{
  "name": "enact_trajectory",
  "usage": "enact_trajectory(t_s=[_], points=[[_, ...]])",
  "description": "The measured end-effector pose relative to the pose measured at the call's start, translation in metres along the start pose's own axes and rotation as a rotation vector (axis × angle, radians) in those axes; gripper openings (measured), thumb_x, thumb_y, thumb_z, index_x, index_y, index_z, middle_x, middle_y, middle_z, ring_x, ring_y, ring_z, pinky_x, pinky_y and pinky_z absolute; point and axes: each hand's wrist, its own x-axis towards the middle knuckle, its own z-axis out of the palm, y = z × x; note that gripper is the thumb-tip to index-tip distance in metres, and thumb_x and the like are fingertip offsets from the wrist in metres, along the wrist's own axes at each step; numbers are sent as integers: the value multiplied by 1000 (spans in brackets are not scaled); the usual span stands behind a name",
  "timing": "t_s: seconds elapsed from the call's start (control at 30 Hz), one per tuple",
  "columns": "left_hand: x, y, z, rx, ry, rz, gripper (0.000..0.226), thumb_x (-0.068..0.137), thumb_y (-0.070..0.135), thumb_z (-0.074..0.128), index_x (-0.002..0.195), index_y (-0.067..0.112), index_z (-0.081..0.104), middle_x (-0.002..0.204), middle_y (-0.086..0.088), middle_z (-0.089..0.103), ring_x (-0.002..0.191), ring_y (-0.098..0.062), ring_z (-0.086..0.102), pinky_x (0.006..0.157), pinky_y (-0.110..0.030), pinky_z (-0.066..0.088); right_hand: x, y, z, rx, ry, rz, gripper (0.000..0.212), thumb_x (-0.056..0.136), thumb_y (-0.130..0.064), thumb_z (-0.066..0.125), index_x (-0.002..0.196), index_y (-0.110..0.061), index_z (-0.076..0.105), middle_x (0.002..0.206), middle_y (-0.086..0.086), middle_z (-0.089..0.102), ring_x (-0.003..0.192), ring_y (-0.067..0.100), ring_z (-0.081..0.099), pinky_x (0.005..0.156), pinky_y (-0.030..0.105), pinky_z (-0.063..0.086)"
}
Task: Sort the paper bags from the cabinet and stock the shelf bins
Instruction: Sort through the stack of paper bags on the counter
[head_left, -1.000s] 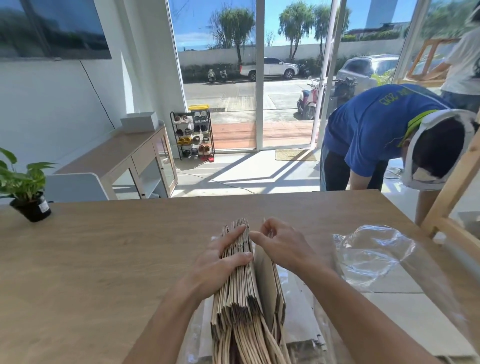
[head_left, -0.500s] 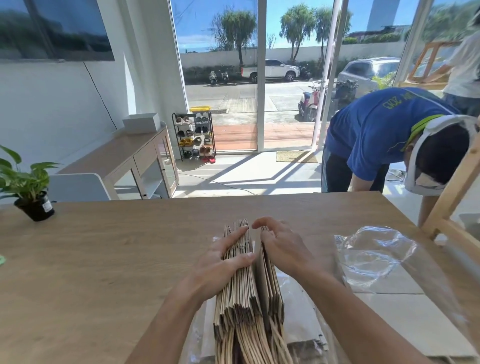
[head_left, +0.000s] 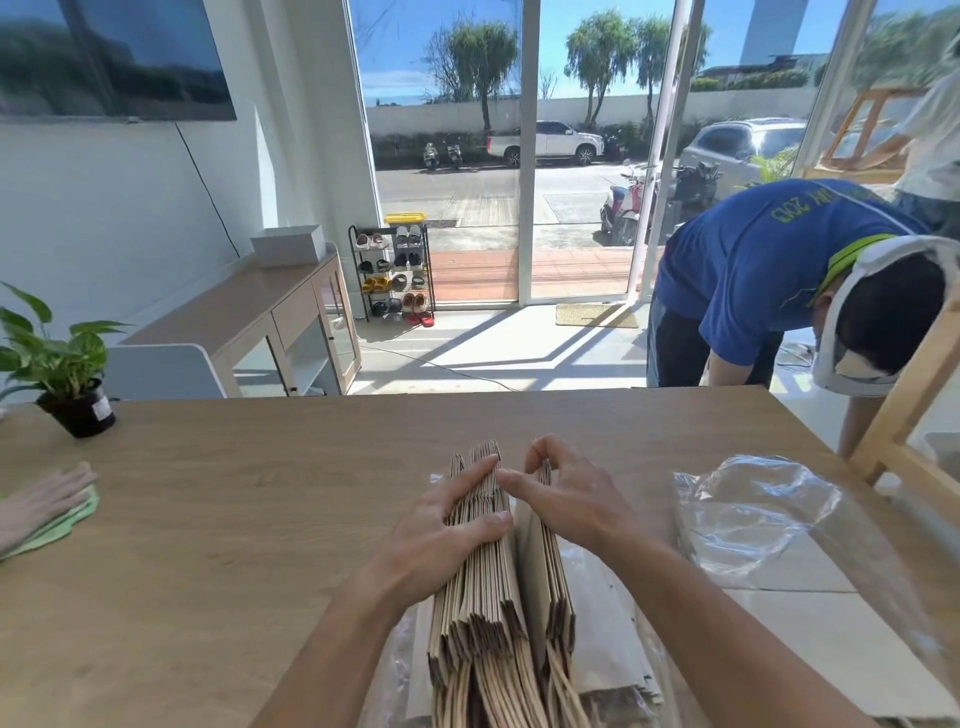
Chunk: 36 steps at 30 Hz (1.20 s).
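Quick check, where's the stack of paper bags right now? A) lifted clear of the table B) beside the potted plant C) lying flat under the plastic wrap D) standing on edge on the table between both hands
D: the paper bags stand on edge on the table, the left hand against one side and the right hand parting a thinner bunch.

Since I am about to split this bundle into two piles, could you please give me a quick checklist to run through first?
1. Left hand steadies the larger group of paper bags: ok, fingers lie across its top edges.
2. Right hand separates the smaller group: ok, a gap shows between the groups.
3. Bags stand on edge, handles toward you: ok.
4. Free space on the table to the left: ok.
5. Plastic wrap clear of the bags: not ok, some lies under the bundle.
6. Count in each group: cannot tell.
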Motion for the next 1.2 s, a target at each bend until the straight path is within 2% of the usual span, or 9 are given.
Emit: enact_trajectory(t_s=[0.27,0.43,0.53,0.63,0.73,0.83,0.93,1.03,1.2], points=[[-1,4,0,-5,-8,7,56,86,36,69,134,54,46,134,19,45,107,12,45,80,-7,35,0,1,0,49,0,27,24,83,-45,63,89,-24,53,108,0,56,98,16,51,78,29,38],[0,3,0,0,4,-6,56,85,37,69,133,56,46,138,17,44,123,-3,44,98,-19,34,1,0,-1,1,-20,25,28,80,-49,65,85,-28,48,104,-1,56,93,16,52,73,28,37],[0,4,0,-6,2,-3,56,86,36,69,133,55,46,133,19,45,117,0,45,90,-14,35,3,-1,-1,8,-46,27,23,81,-43,64,89,-27,50,107,0,55,97,16,51,76,29,39],[0,3,0,-8,7,5,56,86,35,69,135,52,46,128,23,45,114,5,44,89,-12,32,3,-2,1,45,-53,36,16,86,-34,56,100,-27,54,115,2,54,106,18,50,89,33,42],[0,3,-1,-12,22,12,56,86,34,69,136,48,48,128,24,46,112,9,43,87,-6,30,3,-5,2,67,-38,3,27,93,-27,45,115,-37,55,128,0,47,117,16,46,99,30,36],[0,3,-2,-6,20,12,57,85,34,69,136,48,48,131,23,47,113,10,45,88,-7,31,1,-7,1,49,-48,-15,28,94,-20,41,98,-33,65,124,-3,46,110,9,42,92,23,29],[-1,3,-1,-17,25,17,55,86,32,68,136,46,48,128,25,47,111,11,45,90,-8,31,-1,-7,2,40,-52,10,20,93,-28,47,82,-28,63,115,-1,51,107,11,47,86,25,31],[-2,3,-1,-15,20,17,54,89,29,65,137,47,47,133,24,44,123,4,39,99,-16,26,0,-6,3,-1,-38,9,21,86,-45,60,76,-26,58,106,-2,53,98,13,51,80,26,35],[-2,1,-2,-18,8,9,54,89,27,62,135,51,46,139,23,40,133,1,32,107,-23,23,1,-9,3,-36,-29,0,22,82,-43,65,74,-25,56,105,-2,55,97,13,51,77,26,34]])
